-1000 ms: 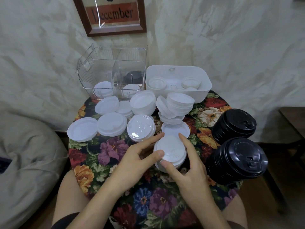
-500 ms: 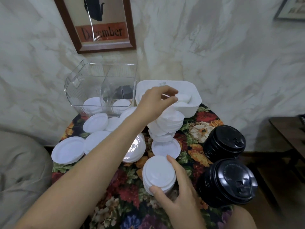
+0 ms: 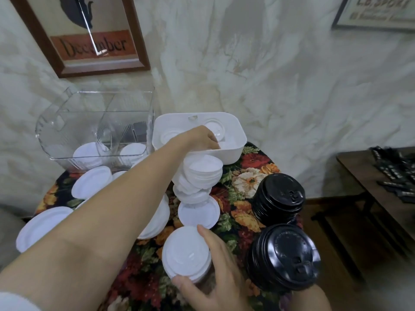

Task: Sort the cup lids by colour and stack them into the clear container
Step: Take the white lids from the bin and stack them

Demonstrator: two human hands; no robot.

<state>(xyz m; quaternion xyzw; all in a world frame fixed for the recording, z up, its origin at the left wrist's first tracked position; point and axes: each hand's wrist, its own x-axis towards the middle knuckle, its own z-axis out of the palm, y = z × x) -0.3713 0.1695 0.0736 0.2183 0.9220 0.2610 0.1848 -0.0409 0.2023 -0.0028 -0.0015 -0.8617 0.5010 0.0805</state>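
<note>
Left fingers (image 3: 212, 140) curled down inside the white tub (image 3: 233, 156) at 12 o'clock on the table. Tips hidden behind the tub wall, so cannot tell whether holding anything. Right fingers (image 3: 205, 234) and thumb wrapped round a short stack of white lids (image 3: 186, 254) at 6 o'clock, thumb on the near edge, first finger on the far edge.

From the left: flat white lids (image 3: 42, 225) lying at 9 o'clock on the flowery cloth (image 3: 247, 182). Behind them, at 10 to 11 o'clock, the clear container (image 3: 56, 131), upright by the wall. Inside it, two low piles of white lids (image 3: 89, 152), one on each side of a clear wall. Something dark further back, too hard to make out. Above, a framed picture (image 3: 89, 41) with the word "December".

Left hand (image 3: 198, 136) stretched out over the middle of the table. Just under it, a leaning pile of white lids (image 3: 202, 173), right in front of the tub. One single white lid (image 3: 198, 213) lying flat between that pile and the held stack. At 3 and 4 o'clock, two stacks of black lids (image 3: 278, 198), close together. Right hand (image 3: 220, 277) just beside the nearer black stack.
</note>
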